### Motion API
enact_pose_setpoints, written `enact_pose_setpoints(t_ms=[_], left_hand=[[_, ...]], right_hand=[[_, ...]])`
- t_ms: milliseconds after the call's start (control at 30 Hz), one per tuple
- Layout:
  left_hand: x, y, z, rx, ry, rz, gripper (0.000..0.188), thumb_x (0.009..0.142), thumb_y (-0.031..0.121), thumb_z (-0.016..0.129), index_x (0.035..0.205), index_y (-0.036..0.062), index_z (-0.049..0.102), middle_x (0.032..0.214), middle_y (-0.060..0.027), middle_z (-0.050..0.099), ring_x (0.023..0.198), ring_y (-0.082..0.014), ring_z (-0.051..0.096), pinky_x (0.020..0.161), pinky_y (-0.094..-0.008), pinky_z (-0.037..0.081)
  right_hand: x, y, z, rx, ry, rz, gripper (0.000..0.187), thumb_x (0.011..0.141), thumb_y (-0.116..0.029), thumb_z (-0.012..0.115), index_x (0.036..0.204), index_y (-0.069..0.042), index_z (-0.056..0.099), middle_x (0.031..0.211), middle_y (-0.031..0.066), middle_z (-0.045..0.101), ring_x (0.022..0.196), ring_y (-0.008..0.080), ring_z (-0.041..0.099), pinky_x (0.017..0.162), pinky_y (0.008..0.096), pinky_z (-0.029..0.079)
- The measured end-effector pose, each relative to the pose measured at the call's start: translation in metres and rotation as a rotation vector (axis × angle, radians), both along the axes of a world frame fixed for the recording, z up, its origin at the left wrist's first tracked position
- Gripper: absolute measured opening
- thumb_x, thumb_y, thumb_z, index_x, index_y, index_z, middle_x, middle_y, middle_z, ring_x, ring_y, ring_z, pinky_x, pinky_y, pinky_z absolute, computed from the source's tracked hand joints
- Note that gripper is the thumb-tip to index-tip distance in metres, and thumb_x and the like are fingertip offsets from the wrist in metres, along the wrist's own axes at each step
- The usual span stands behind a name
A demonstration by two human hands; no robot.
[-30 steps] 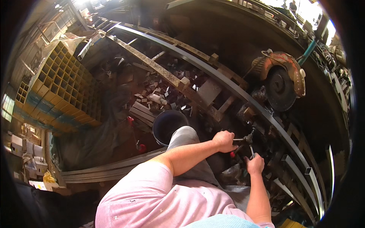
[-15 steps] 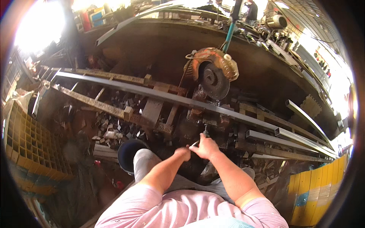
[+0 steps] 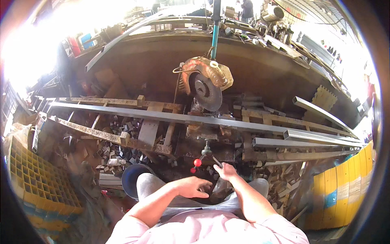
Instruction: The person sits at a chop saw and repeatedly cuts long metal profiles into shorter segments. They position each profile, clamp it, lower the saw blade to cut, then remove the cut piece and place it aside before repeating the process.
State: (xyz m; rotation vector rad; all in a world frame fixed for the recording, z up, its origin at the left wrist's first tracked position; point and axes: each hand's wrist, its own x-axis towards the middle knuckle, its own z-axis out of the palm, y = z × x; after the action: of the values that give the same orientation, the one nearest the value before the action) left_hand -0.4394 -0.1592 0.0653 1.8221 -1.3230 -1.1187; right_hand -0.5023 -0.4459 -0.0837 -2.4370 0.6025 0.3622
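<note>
of the two hands, the right hand point(image 3: 227, 172) is closed around the near end of a metal lever point(image 3: 217, 161), while the left hand point(image 3: 195, 187) is half open, its fingers slightly bent, and seems to hold nothing. the lever comes out from a clamp screw point(image 3: 206, 152), on the near side of the long metal tube point(image 3: 162, 116). a red ball knob point(image 3: 197, 162) is just beside this screw. the tube lies across a wooden frame point(image 3: 91, 131), close to the cutting disc point(image 3: 209, 94) of an orange saw point(image 3: 195, 66); whether they touch, i cannot tell.
</note>
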Motion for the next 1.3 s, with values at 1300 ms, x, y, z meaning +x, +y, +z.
enact_pose_setpoints(t_ms=[1300], left_hand=[[0.241,-0.041,-0.015,-0.064,-1.005,0.825,0.041,0.081,0.024,0.086,0.118,0.0082,0.076,0.127,-0.014,0.075,0.127,-0.0376,0.069,0.109,-0.0486,0.057]], right_hand=[[0.026,0.022,-0.148,-0.13,0.467,0.378,0.071,0.104,-0.033,0.064,0.159,0.003,0.038,0.143,0.0291,0.07,0.131,0.0427,0.071,0.107,0.052,0.059]])
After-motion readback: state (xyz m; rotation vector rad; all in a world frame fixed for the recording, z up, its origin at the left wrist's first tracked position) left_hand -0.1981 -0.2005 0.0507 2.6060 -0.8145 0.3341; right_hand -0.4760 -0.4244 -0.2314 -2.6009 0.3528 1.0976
